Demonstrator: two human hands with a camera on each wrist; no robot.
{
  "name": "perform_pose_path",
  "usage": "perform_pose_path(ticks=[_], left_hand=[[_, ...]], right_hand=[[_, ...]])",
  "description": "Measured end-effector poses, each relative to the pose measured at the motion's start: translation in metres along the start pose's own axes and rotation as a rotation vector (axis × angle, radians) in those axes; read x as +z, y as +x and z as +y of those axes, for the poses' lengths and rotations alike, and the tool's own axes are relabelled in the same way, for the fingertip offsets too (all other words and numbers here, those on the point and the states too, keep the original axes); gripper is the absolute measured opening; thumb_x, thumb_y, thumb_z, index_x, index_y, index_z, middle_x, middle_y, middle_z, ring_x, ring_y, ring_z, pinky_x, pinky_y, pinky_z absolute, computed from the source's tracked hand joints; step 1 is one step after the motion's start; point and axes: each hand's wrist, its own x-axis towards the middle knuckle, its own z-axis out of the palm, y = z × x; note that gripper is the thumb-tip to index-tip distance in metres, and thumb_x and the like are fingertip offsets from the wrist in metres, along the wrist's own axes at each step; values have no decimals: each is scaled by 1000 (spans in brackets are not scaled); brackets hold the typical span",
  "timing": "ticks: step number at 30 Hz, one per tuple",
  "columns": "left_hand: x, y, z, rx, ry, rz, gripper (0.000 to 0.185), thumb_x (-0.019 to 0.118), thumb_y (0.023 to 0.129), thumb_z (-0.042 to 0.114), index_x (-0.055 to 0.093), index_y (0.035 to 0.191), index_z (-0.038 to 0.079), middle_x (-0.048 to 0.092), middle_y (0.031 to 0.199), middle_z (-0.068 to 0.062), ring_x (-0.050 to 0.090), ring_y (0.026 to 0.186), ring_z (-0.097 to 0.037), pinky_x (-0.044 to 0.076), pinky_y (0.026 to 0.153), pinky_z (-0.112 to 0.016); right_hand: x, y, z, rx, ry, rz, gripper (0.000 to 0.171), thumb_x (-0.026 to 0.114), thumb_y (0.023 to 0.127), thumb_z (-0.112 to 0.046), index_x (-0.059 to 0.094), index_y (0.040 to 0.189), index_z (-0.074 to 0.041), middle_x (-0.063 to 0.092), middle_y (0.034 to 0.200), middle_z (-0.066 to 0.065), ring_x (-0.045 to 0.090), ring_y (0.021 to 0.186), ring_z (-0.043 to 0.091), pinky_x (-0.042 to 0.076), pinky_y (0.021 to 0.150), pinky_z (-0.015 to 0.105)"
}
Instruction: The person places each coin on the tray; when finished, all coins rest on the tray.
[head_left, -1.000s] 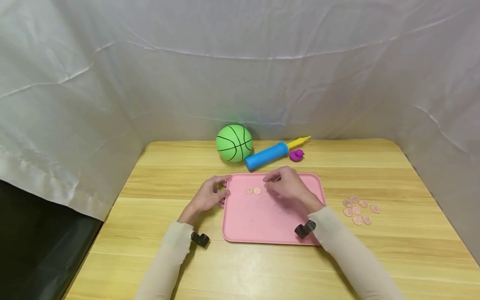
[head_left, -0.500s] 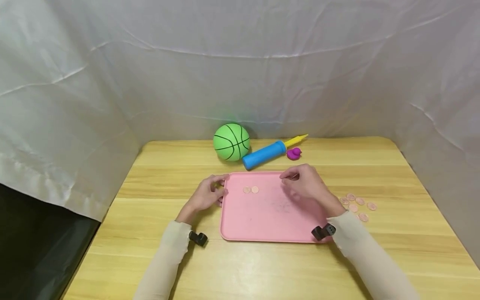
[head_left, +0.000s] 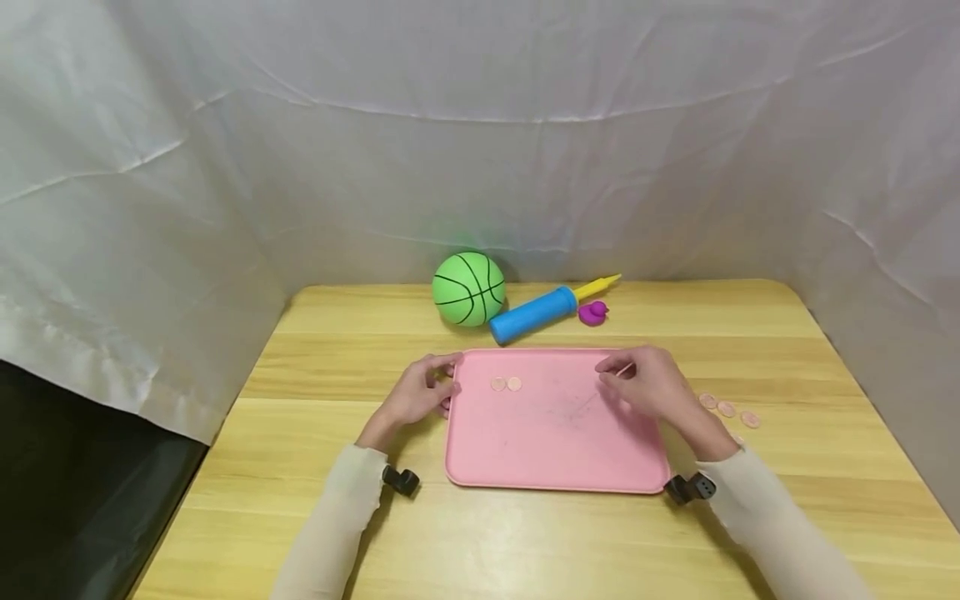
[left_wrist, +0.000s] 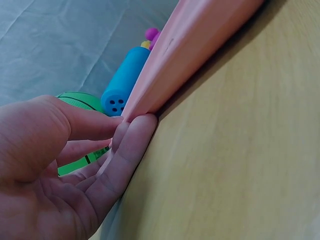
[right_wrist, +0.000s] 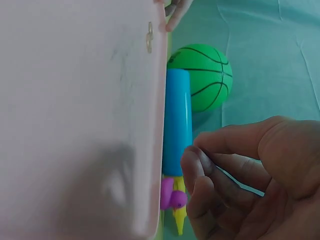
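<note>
Tray (head_left: 540, 450), pink, rectangular, shallow: left hand (head_left: 412, 392) pinches its rim at 10 o'clock; right hand (head_left: 652, 385) around 2, fingertips together, can't tell if holding anything.

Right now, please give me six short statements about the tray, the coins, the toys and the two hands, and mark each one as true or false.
1. Two coins lie on the pink tray. True.
2. The left hand's grip is away from the tray. False: it pinches the rim near the far left corner.
3. In the head view, the green ball is left of the blue cylinder. True.
4. The purple duck sits inside the tray. False: it is on the table, beyond the far rim.
5. The right hand's grip is above the tray's far right corner. True.
6. Other coins lie left of the tray. False: they lie right of it.
</note>
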Motion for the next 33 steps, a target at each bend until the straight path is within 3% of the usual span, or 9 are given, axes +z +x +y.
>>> perform_pose_path(ticks=[10,23,33], left_hand=[[-1,-1,-1,10,9,4,55,62,97,-3,52,150,9,51,121,-22,64,66,-19,68,59,-37],[0,2,0,0,28,9,56,63,97,-2,51,151,9,53,121,-21,65,71,-19,68,61,-35],[0,1,0,-8,25,14,56,64,97,-2,52,150,11,54,121,-20,66,70,-19,68,60,-35]], right_hand=[[-16,-14,22,59,26,20,24,70,95,-16,75,116,-4,74,103,16,63,80,21,58,53,25],[-43,-25,67,91,-93,98,24,69,97,-23,75,114,-8,76,101,13,66,84,19,54,62,21],[-54,-33,84,125,-80,32,25,67,98,-18,74,117,-4,76,108,17,67,87,17,56,67,21]])
